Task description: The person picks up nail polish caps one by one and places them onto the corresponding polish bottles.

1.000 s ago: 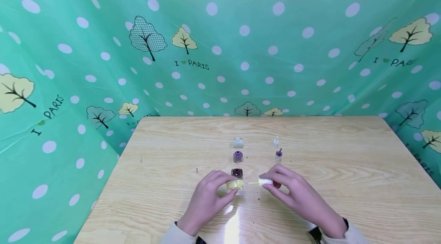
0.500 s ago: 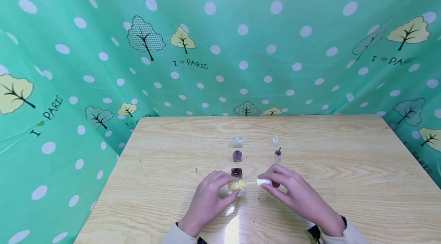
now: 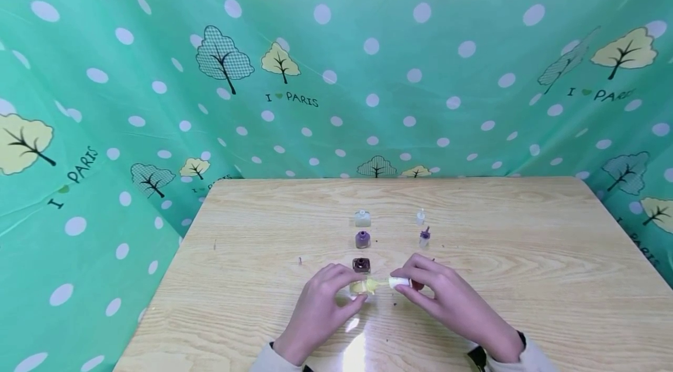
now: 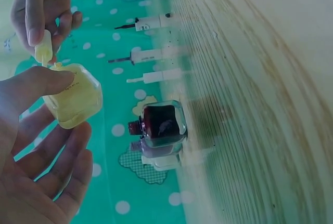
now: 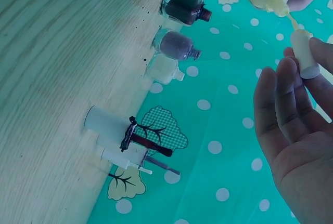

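Observation:
My left hand [image 3: 326,305] pinches a yellow nail polish bottle [image 4: 78,99] between thumb and fingers, tilted so its neck points right. In my right hand [image 3: 444,296] is a white brush cap [image 5: 304,55], held by thumb and fingertips. The yellow-coated brush [image 5: 294,22] reaches from the cap to the bottle's mouth in the right wrist view. Just behind the yellow bottle, an open dark nail polish bottle [image 3: 361,265] stands on the table. Near the right hand a white cap with a dark brush [image 5: 104,124] stands brush up, mostly hidden in the head view.
Behind the dark bottle stand an open purple bottle [image 3: 363,239] and an open whitish bottle [image 3: 363,219]. To their right, a purple-brushed cap [image 3: 425,237] and a white-brushed cap [image 3: 420,217] stand brush up. Small dark specks dot the wooden table [image 3: 252,302]; a patterned curtain hangs behind.
The bottle's neck has turned toward the cap. Both hands have come slightly closer together, and the gap between brush and bottle mouth has closed.

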